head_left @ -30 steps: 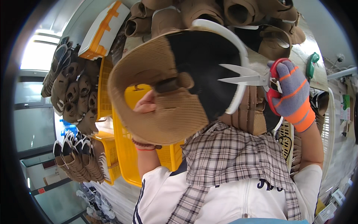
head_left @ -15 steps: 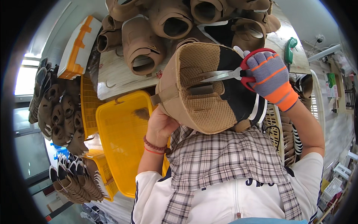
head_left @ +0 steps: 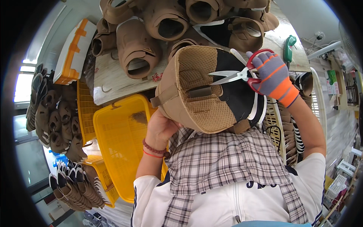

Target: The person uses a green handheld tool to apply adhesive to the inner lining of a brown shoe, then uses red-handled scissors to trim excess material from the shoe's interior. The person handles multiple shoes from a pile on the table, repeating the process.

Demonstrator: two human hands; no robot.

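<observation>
The left hand, bare with a bead bracelet at the wrist, supports a shoe upper from below. The grip is closed around the upper's lower left edge; the fingers are mostly hidden behind the material. The upper is tan mesh on its left part and black on its right, with a white trim along the right edge, and it is held up in the centre of the view, above the worktop.

The right hand wears a knit glove of grey, purple and orange. Its grip is closed through the red handles of a pair of scissors. The blades are slightly parted and point left — their tips lie over the boundary between the mesh and the black panel.

Surroundings:
- Further brown shoe uppers lie heaped on the worktop behind the held one.
- A yellow plastic basket stands just to the left of the left forearm.
- More uppers are stacked at the far left.
- A green object lies on the worktop — its kind cannot be determined.
</observation>
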